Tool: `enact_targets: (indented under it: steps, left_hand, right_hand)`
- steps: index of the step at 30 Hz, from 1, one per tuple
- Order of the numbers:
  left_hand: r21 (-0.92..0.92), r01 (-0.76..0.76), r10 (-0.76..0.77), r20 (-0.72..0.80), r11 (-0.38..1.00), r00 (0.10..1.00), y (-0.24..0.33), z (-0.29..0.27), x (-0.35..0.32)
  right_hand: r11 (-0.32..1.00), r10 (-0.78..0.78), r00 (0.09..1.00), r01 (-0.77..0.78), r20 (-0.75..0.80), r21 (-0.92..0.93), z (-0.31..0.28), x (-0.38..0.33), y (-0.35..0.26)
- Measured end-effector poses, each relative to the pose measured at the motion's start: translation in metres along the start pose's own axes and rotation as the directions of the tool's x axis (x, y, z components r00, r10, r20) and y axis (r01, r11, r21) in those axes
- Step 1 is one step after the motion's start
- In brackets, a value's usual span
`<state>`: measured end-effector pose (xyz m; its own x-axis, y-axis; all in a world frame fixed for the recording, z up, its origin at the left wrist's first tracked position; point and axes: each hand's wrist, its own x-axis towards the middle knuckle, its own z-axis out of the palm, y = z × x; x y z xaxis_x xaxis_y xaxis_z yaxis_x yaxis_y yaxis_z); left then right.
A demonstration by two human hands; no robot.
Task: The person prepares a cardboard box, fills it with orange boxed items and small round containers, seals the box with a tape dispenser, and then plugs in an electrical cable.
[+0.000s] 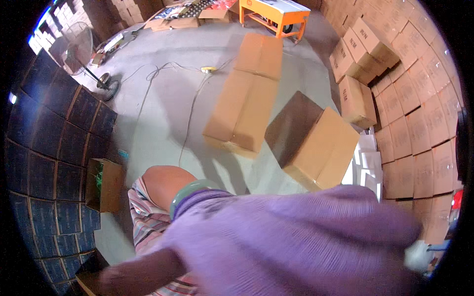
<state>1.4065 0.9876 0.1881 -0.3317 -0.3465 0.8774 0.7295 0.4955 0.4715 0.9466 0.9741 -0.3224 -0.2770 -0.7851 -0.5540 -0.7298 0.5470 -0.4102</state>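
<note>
My left hand [296, 237], in a purple knitted glove, fills the lower part of the head view very close up. It reaches across from left to right with its back showing, blurred by motion. A green bangle [190, 190] rings the wrist, and a striped sleeve [148, 217] is pushed up the arm. At the lower left a bare, blurred thumb [143, 271] sticks out of the glove. Whether the fingers hold anything cannot be made out. My right hand is out of view. Beyond the glove, a closed brown carton [328, 143] stands on the floor.
Two more cartons [242, 108] stand end to end ahead. Stacked cartons wall the right side [414, 128], dark stacked boxes the left [44, 143]. A fan [79, 49], a cable [190, 118], an orange wheeled stand [281, 19] and an open box [106, 185] are around.
</note>
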Motion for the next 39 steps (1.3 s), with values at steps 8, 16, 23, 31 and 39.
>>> enact_targets:
  steps: [8, 16, 23, 31, 39]
  left_hand:
    - [-0.060, 0.100, -0.104, -0.077, 0.993, 0.992, -0.021, -0.002, -0.024]
    - [-0.395, 0.239, -0.171, 0.199, 0.887, 0.965, -0.098, 0.034, -0.017]
    - [-0.708, 0.422, 0.009, 0.517, 0.566, 0.856, -0.156, 0.116, 0.022]
    - [-0.536, 0.804, 0.187, 0.844, 0.260, 0.502, -0.269, 0.274, 0.015]
    - [0.005, 0.995, -0.938, 0.333, -0.104, -0.099, -0.420, 0.322, -0.183]
  right_hand:
    - [0.928, 0.166, 0.975, -0.105, 0.145, -0.359, -0.006, -0.082, 0.080]
    - [0.962, 0.196, 0.977, -0.209, -0.088, -0.177, 0.033, -0.089, 0.176]
    - [0.931, 0.346, 0.936, -0.335, -0.063, 0.143, 0.037, -0.192, 0.055]
    - [0.615, 0.708, 0.706, -0.622, 0.008, 0.484, 0.064, -0.359, 0.204]
    - [0.097, 0.938, 0.277, -0.787, 0.209, 0.609, 0.166, -0.547, 0.342]
